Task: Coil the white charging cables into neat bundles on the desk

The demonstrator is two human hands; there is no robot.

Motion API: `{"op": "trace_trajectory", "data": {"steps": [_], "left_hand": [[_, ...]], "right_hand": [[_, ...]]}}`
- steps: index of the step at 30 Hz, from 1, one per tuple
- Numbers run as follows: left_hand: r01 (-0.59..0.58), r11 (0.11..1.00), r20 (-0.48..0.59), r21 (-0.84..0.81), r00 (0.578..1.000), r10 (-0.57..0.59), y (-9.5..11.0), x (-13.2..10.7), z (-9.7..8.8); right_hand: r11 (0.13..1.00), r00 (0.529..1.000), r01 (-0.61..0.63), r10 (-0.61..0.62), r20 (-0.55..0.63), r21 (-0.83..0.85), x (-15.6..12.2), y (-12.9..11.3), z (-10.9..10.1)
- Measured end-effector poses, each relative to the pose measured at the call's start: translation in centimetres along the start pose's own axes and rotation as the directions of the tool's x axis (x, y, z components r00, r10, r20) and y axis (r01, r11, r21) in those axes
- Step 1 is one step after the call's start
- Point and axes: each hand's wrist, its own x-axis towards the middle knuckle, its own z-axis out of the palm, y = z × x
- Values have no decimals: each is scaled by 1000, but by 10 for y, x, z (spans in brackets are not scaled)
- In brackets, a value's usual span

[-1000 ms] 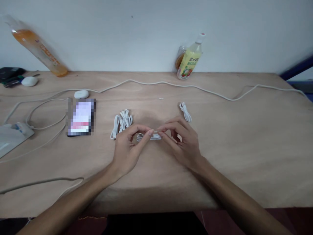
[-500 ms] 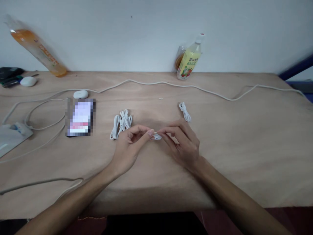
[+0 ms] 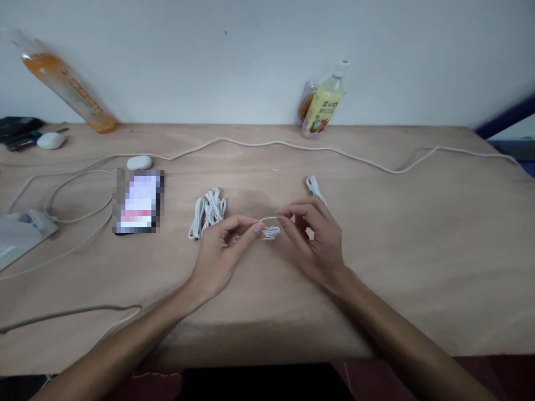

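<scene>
A small bundled white cable hangs between my two hands above the wooden table. My left hand pinches its left end with thumb and forefinger. My right hand pinches a loose strand that arcs up from the bundle. A pile of bundled white cables lies just left of my left hand. One more bundled white cable lies behind my right hand, partly hidden by its fingers.
A phone lies left of the pile, with a white earbud case behind it. A long white cord crosses the table. A yellow drink bottle and an orange bottle stand by the wall.
My right hand has lifted slightly and drawn a loose strand up out of the bundle, so it arcs between my fingers. My left hand stays nearly still.
</scene>
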Motion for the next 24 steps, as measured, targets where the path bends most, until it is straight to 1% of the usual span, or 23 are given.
{"op": "trace_trajectory", "data": {"steps": [4,7,12,16,21,24], "left_hand": [[-25,999,-48,26,998,26,-2,0,-1],[-32,998,-70,48,997,35,-4,-1,-1],[-24,996,-58,85,998,29,-4,-3,-1],[-10,994,-45,106,999,15,-3,-2,-1],[-7,998,10,66,1000,6,0,0,-2],[7,999,28,45,1000,-8,0,0,-2]], "right_hand": [[969,980,-190,179,83,156,-2,-4,2],[934,959,-271,243,143,234,-4,-6,7],[895,942,-333,302,146,298,-5,-8,12],[869,933,-357,318,168,342,-5,-7,11],[824,910,-411,348,225,390,-4,-3,10],[774,884,-463,365,293,433,-5,-2,10]]}}
